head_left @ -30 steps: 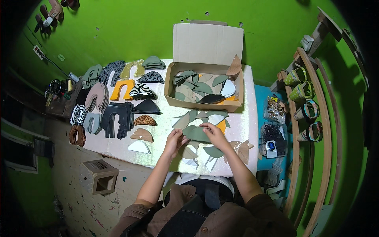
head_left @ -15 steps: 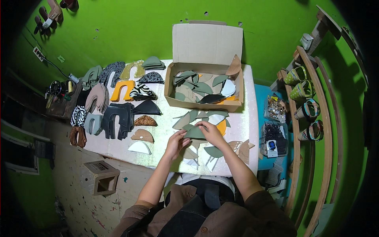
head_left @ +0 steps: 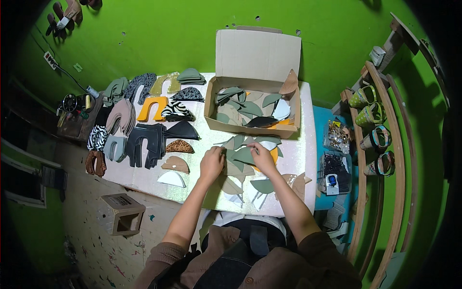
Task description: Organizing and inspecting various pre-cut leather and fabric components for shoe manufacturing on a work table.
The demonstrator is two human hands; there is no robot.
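My right hand (head_left: pixel 263 159) pinches the edge of a dark green half-moon cut piece (head_left: pixel 244 155) over the loose pile in front of the box. At the pile's left side, my left hand (head_left: pixel 211 164) has its fingers curled and closed at the edge of the pieces; what they grip, if anything, is hidden. Beneath and around the hands lie more green and beige pieces (head_left: pixel 233 168) and an orange piece (head_left: pixel 274 155). Closer to me are another green half-moon piece (head_left: pixel 262 186) and a beige piece (head_left: pixel 230 187), with white strips under them.
An open cardboard box (head_left: pixel 250 129) of cut pieces stands behind the pile. Stacks of arch-shaped pieces (head_left: pixel 143 144) and half-moon pieces (head_left: pixel 176 164) cover the table's left. At right are a blue surface with plastic tubs (head_left: pixel 336 166) and a wooden rack (head_left: pixel 392 144) holding shoes.
My hands have moved apart. The left has let go of the green half-moon piece and shifted up-left to the pile's edge; the right still holds that piece, now slightly farther right.
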